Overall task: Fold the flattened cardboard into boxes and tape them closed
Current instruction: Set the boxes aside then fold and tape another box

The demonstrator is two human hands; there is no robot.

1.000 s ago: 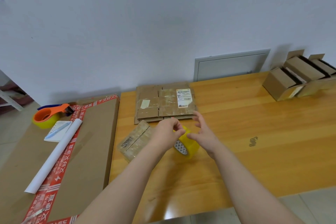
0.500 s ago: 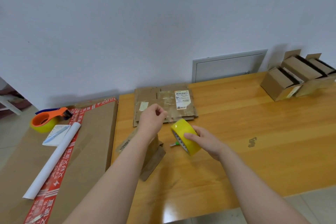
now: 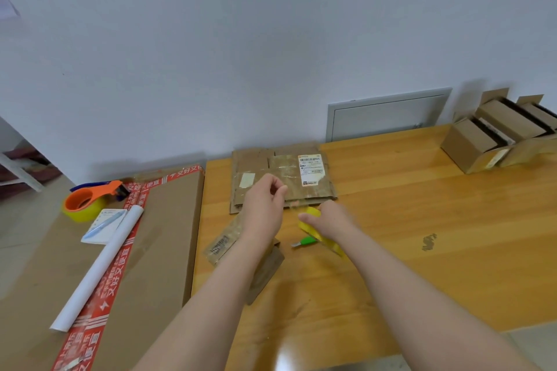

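Here right hand (image 3: 333,220) clasps tape roll (image 3: 313,214) on edge, left hand (image 3: 265,205) pinching tape end (image 3: 293,204).

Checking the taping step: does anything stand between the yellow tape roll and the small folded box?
A green knife lies on the table between tape roll and folded box; the left forearm crosses over the box.

Quick count: two hands, the left hand (image 3: 265,205) and the right hand (image 3: 334,220), and two lots of yellow tape, one loose tape roll (image 3: 310,214) and one in the orange dispenser (image 3: 87,200), plus one green cutter (image 3: 306,241). Cardboard-wise there's one flat stack (image 3: 256,166) (can't count the sheets), one half-folded box (image 3: 223,245), what looks like three boxes (image 3: 470,144) at the worktop's (image 3: 422,274) far right, and one big carton (image 3: 162,235). Then one paper tube (image 3: 99,265), one notepad (image 3: 102,226), one wall hatch (image 3: 388,117).
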